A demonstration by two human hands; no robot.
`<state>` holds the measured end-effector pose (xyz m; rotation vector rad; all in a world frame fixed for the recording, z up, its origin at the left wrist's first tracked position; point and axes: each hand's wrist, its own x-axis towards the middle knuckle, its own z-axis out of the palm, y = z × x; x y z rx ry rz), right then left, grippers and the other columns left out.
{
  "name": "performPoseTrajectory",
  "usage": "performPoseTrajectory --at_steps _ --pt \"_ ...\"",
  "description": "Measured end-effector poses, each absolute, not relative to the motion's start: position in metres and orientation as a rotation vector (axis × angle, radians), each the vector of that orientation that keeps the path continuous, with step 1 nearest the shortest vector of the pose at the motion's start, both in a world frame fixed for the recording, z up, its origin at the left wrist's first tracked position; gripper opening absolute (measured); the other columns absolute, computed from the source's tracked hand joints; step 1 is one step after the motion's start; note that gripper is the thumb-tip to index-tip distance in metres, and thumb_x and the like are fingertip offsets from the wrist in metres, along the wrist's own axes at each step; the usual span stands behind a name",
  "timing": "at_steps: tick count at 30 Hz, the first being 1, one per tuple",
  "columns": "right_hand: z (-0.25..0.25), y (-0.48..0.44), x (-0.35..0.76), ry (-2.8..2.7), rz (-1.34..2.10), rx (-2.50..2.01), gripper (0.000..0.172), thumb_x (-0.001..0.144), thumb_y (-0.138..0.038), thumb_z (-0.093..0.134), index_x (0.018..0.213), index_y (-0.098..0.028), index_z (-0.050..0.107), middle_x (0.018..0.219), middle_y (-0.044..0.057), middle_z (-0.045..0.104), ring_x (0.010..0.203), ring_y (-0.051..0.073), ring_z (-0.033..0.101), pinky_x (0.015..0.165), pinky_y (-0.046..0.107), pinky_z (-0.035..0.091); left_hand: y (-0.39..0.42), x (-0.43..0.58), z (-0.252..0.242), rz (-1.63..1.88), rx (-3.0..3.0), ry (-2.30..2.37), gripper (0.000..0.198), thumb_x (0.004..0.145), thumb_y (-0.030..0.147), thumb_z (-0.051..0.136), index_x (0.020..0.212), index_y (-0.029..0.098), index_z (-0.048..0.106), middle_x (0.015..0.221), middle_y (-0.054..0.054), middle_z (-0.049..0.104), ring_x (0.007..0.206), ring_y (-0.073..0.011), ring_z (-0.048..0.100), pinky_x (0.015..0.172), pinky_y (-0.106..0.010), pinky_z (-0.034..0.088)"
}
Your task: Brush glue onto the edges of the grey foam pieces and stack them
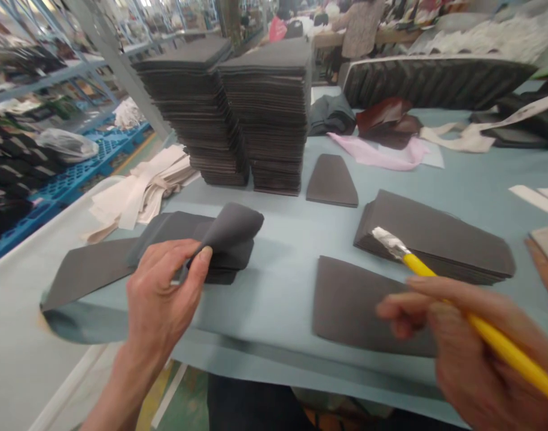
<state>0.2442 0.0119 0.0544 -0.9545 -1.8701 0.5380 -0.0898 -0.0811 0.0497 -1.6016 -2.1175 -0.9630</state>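
Observation:
My left hand point(161, 293) pinches the edge of a dark grey cut panel point(231, 230), which curls up over a small pile of similar panels point(170, 230). Another flat panel point(94, 269) lies at the left end of that pile. In my right hand point(471, 341) is a yellow-handled brush point(420, 264), its bristles coated in something white. The brush tip appears over the near left end of a stack of dark panels point(440, 230). Below my right fingers a single panel point(350, 305) lies flat, partly hidden by the hand.
Two tall stacks of dark panels point(274, 120) stand at the back of the blue-grey table point(274, 287). A lone panel point(332, 181) lies beside them. Cream strips point(143, 191) are heaped at the left; pink cloth point(381, 152) lies behind. A person point(361, 30) is far back.

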Motion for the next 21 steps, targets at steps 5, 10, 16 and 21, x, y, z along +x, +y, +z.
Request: performPoseTrajectory --at_steps 5,10,16,21 --pt "0.052 0.020 0.191 -1.903 0.849 -0.889 0.010 0.105 -0.037 0.063 0.108 -0.027 0.062 0.111 0.004 0.085 0.087 0.016 0.083 0.072 0.026 0.066 -0.086 -0.034 0.032 -1.172 -1.630 -1.947 0.007 0.102 0.021 0.069 0.105 0.025 0.073 0.102 -0.003 0.080 0.097 -0.0212 0.074 0.095 -0.039 0.059" --pt "0.044 0.012 0.146 -1.780 0.800 -0.909 0.023 0.093 -0.037 0.075 0.099 -0.027 0.055 0.083 -0.003 0.074 0.070 0.015 0.074 0.067 0.028 0.061 -0.090 -0.001 0.009 -1.332 -1.605 -2.007 0.010 0.101 0.017 0.067 0.105 0.026 0.072 0.104 -0.003 0.081 0.100 -0.0226 0.074 0.097 -0.042 0.061" --pt "0.053 0.013 0.139 -1.895 0.637 -0.796 0.017 0.097 -0.018 0.064 0.097 -0.027 0.050 0.073 -0.009 0.059 0.052 0.008 0.055 0.054 0.022 0.048 -0.111 0.004 -0.010 -1.395 -1.560 -2.215 0.023 0.108 0.038 0.058 0.122 0.027 0.071 0.114 -0.007 0.081 0.107 -0.0245 0.076 0.096 -0.043 0.064" --pt "0.071 0.022 0.157 -2.131 0.587 -0.600 0.022 0.095 -0.012 0.063 0.099 -0.028 0.048 0.078 -0.008 0.063 0.059 0.009 0.062 0.058 0.022 0.051 -0.109 -0.018 0.009 -1.603 -1.562 -2.479 0.049 0.101 0.050 0.065 0.145 0.031 0.062 0.145 -0.009 0.072 0.132 -0.0302 0.071 0.114 -0.052 0.059"
